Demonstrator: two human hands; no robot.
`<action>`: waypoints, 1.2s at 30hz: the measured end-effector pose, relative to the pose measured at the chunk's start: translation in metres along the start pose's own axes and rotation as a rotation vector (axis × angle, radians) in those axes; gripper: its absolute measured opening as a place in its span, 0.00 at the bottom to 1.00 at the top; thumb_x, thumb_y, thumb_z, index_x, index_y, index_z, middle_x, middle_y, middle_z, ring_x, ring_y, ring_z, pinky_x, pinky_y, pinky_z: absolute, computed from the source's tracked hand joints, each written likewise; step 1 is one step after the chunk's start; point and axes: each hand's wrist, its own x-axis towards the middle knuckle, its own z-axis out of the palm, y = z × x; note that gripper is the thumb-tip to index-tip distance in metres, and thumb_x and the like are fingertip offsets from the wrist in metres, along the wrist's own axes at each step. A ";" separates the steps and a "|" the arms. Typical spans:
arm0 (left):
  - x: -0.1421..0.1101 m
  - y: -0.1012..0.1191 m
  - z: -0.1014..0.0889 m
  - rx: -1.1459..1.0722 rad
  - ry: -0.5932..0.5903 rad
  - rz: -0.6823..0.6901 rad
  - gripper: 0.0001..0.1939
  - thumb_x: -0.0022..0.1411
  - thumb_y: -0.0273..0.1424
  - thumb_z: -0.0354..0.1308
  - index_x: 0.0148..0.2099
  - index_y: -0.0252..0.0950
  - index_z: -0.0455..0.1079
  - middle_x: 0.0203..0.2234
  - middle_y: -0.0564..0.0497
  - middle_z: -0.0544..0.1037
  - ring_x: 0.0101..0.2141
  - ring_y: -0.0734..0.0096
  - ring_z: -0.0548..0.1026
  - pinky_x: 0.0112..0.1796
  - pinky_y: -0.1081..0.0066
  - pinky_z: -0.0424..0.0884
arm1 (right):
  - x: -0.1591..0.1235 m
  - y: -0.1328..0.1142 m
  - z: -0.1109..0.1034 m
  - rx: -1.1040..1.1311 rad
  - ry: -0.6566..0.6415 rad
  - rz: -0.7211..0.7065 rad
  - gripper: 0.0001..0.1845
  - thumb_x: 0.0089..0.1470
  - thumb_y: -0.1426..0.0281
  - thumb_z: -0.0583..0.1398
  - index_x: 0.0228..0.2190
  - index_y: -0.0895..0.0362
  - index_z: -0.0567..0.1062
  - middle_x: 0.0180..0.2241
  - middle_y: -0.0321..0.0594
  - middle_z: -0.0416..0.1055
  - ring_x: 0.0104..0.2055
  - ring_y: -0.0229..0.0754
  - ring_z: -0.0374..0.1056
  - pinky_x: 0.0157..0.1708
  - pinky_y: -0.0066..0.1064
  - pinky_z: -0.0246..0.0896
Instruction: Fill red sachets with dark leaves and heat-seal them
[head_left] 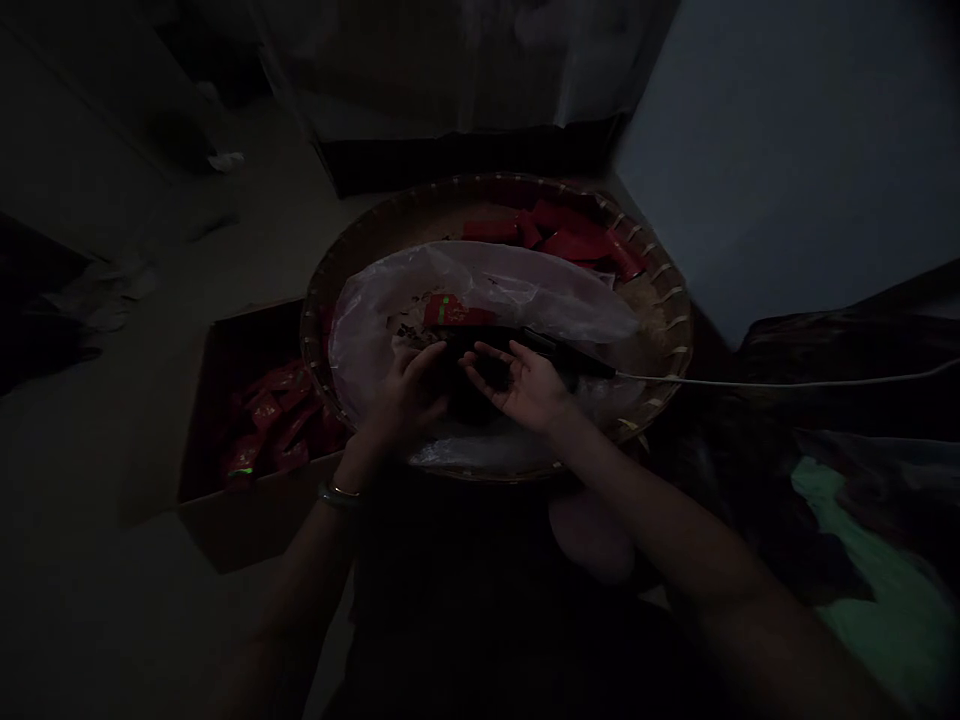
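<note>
In dim light both my hands are over a round woven bamboo tray [667, 290] lined with a crumpled clear plastic sheet [510, 275]. My left hand [409, 395] is open, thumb and fingers apart. Facing it, my right hand [525, 385] is palm up with its fingers spread and slightly curled. A dark patch, too dark to make out, lies between them. Just beyond my fingers rests a long black device [570, 355] with a white cord [750, 381]. A small red packet [456, 309] with gold and green print lies behind it, near dark loose bits [409, 333].
Several red packets [577, 240] are heaped at the tray's far right. A cardboard box [240, 525] on the left holds many more red packets [277, 410]. A pale wall panel [795, 140] stands at right, above dark cloth and a green piece [877, 590].
</note>
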 end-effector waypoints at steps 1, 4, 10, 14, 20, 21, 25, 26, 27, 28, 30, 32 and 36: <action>0.000 0.002 0.000 0.027 -0.018 0.005 0.34 0.55 0.27 0.59 0.63 0.41 0.56 0.50 0.44 0.66 0.47 0.64 0.71 0.45 0.64 0.72 | 0.000 0.000 0.000 0.014 0.007 -0.003 0.21 0.64 0.66 0.44 0.43 0.65 0.72 0.32 0.51 0.76 0.40 0.44 0.74 0.38 0.33 0.73; 0.001 0.007 -0.001 0.099 -0.056 0.031 0.31 0.56 0.30 0.61 0.61 0.40 0.58 0.50 0.44 0.66 0.48 0.62 0.71 0.46 0.63 0.72 | -0.001 0.000 0.000 0.024 0.025 -0.002 0.20 0.63 0.66 0.45 0.43 0.65 0.72 0.32 0.51 0.76 0.40 0.45 0.73 0.38 0.34 0.73; 0.005 0.002 -0.001 0.221 -0.082 0.175 0.28 0.64 0.29 0.53 0.65 0.39 0.54 0.51 0.41 0.67 0.50 0.61 0.70 0.47 0.60 0.72 | -0.004 -0.006 0.001 -0.007 0.036 0.019 0.20 0.62 0.68 0.45 0.43 0.68 0.71 0.33 0.54 0.75 0.41 0.46 0.73 0.38 0.33 0.73; 0.008 -0.011 -0.003 0.336 -0.058 0.298 0.27 0.66 0.26 0.49 0.66 0.39 0.53 0.54 0.38 0.66 0.54 0.56 0.67 0.50 0.55 0.70 | -0.003 -0.009 -0.001 -0.063 0.020 0.056 0.20 0.62 0.69 0.45 0.43 0.68 0.71 0.33 0.54 0.75 0.41 0.46 0.73 0.38 0.33 0.73; 0.019 -0.020 -0.010 0.448 -0.174 0.533 0.29 0.66 0.25 0.49 0.67 0.37 0.49 0.60 0.38 0.63 0.57 0.54 0.64 0.53 0.54 0.67 | -0.001 -0.010 -0.004 -0.113 0.048 0.066 0.19 0.63 0.69 0.45 0.43 0.66 0.71 0.33 0.51 0.76 0.39 0.42 0.74 0.38 0.31 0.72; 0.021 -0.020 -0.012 0.458 -0.202 0.556 0.29 0.66 0.25 0.49 0.67 0.37 0.49 0.60 0.38 0.63 0.57 0.55 0.64 0.53 0.54 0.67 | -0.001 -0.010 -0.004 -0.113 0.054 0.062 0.19 0.63 0.69 0.45 0.43 0.66 0.71 0.33 0.50 0.76 0.38 0.42 0.74 0.38 0.31 0.72; 0.027 -0.020 -0.018 0.489 -0.303 0.595 0.27 0.68 0.25 0.46 0.67 0.36 0.49 0.61 0.38 0.61 0.59 0.56 0.62 0.54 0.56 0.67 | -0.002 -0.012 -0.004 -0.112 0.067 0.058 0.19 0.64 0.70 0.45 0.42 0.65 0.72 0.32 0.48 0.76 0.38 0.42 0.74 0.36 0.31 0.73; 0.028 -0.021 -0.019 0.483 -0.316 0.604 0.26 0.68 0.25 0.45 0.67 0.36 0.50 0.61 0.38 0.62 0.59 0.56 0.62 0.54 0.56 0.67 | -0.002 -0.013 -0.003 -0.114 0.070 0.059 0.19 0.64 0.70 0.45 0.41 0.65 0.72 0.31 0.48 0.76 0.37 0.42 0.74 0.36 0.31 0.73; 0.029 -0.022 -0.019 0.472 -0.319 0.612 0.26 0.68 0.25 0.45 0.66 0.36 0.50 0.61 0.38 0.63 0.59 0.57 0.63 0.54 0.56 0.67 | -0.002 -0.013 -0.003 -0.118 0.072 0.061 0.19 0.64 0.70 0.45 0.41 0.65 0.72 0.31 0.48 0.76 0.37 0.42 0.74 0.36 0.31 0.73; 0.029 -0.023 -0.020 0.456 -0.315 0.619 0.25 0.68 0.26 0.45 0.66 0.36 0.51 0.60 0.38 0.63 0.59 0.57 0.63 0.53 0.55 0.68 | -0.002 -0.013 -0.003 -0.123 0.076 0.063 0.19 0.64 0.70 0.45 0.40 0.65 0.72 0.31 0.48 0.76 0.37 0.42 0.74 0.35 0.30 0.73; 0.028 -0.026 -0.020 0.416 -0.279 0.638 0.24 0.68 0.25 0.46 0.65 0.36 0.53 0.59 0.38 0.65 0.59 0.57 0.62 0.53 0.54 0.68 | -0.002 -0.013 -0.004 -0.137 0.084 0.068 0.18 0.64 0.70 0.45 0.40 0.65 0.72 0.30 0.48 0.76 0.36 0.42 0.74 0.34 0.30 0.73; 0.027 -0.027 -0.021 0.386 -0.240 0.657 0.23 0.67 0.24 0.47 0.64 0.35 0.55 0.58 0.38 0.66 0.60 0.57 0.61 0.54 0.53 0.68 | 0.000 -0.013 -0.005 -0.146 0.087 0.069 0.18 0.64 0.70 0.45 0.39 0.65 0.72 0.30 0.48 0.76 0.36 0.42 0.74 0.33 0.29 0.73; 0.029 -0.027 -0.020 0.356 -0.217 0.672 0.21 0.67 0.24 0.48 0.62 0.34 0.57 0.55 0.40 0.70 0.60 0.57 0.61 0.54 0.53 0.68 | 0.003 -0.011 -0.008 -0.150 0.076 0.065 0.18 0.63 0.71 0.46 0.40 0.65 0.72 0.31 0.48 0.76 0.37 0.42 0.74 0.34 0.30 0.73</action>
